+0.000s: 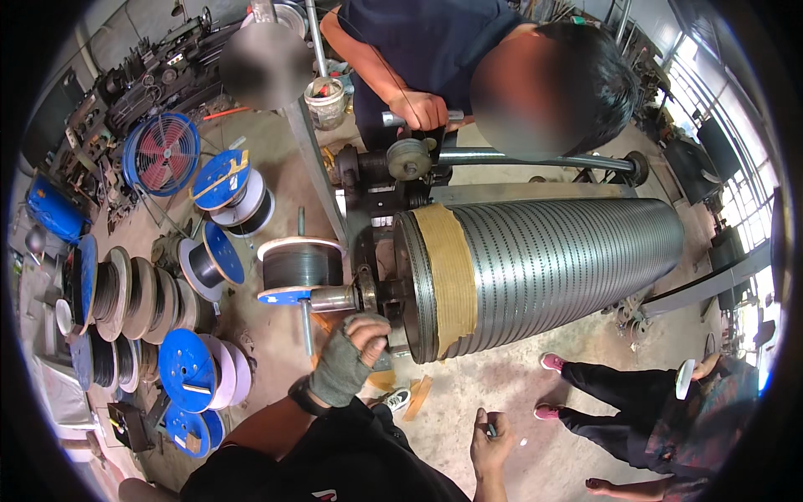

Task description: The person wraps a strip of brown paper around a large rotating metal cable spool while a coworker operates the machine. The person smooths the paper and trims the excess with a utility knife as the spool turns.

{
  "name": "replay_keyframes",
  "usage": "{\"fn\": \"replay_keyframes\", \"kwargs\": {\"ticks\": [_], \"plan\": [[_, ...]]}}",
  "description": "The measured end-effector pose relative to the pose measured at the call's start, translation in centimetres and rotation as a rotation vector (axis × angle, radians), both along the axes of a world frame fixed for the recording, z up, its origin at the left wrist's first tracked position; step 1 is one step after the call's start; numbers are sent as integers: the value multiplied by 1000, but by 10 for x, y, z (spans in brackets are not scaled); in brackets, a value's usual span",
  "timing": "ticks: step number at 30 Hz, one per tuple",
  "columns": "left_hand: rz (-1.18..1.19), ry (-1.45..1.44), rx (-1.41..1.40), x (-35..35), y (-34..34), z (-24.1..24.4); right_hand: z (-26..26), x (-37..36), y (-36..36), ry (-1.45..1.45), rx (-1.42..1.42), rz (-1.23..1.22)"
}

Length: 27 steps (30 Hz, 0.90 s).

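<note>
My left hand (347, 357), in a grey fingerless glove, is raised with bent fingers beside the near end of a machine frame (365, 285). Whether it touches the frame or grips anything cannot be made out. Lower right, my right hand (492, 442) is bare and closed around a small grey-blue object (492, 430), mostly hidden by the fingers. Ahead lies a large ridged metal cylinder (571, 251) with closely spaced turns around it. A tan band (446, 276) wraps its left end. Left of the frame, a spool of dark wire (303, 265) sits on a metal rod (306, 336).
Across the cylinder, a co-worker's hand (423, 112) grips a metal bar beside a grooved pulley (409, 160). Another person in dark trousers (618, 383) stands right. Wire spools (188, 370) crowd the left floor near a blue fan (162, 154). A steel post (317, 169) rises behind the frame.
</note>
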State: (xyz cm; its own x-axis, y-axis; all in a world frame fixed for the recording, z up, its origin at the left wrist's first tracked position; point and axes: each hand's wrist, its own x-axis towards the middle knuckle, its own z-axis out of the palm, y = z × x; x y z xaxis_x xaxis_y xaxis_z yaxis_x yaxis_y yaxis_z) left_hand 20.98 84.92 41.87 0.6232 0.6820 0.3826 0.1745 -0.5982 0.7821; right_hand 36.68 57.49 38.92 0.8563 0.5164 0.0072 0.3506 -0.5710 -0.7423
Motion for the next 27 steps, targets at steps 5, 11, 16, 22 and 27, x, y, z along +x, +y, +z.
{"fn": "replay_keyframes", "kwargs": {"ticks": [5,11,16,22,27], "plan": [[-206,-28,22,-12,-8,-14,20,-42,7,-22,-19,-112],[-585,-153,20,-44,-31,-32,-4,-127,-6,-14,-138,-276],[-805,-103,-9,-90,-23,-46,-21,-214,9,59,-146,-352],[-851,-156,-9,-133,-8,-52,-13,-262,28,41,-158,-298],[-911,-32,55,-154,-22,-52,-37,-283,6,26,-232,-258]]}}
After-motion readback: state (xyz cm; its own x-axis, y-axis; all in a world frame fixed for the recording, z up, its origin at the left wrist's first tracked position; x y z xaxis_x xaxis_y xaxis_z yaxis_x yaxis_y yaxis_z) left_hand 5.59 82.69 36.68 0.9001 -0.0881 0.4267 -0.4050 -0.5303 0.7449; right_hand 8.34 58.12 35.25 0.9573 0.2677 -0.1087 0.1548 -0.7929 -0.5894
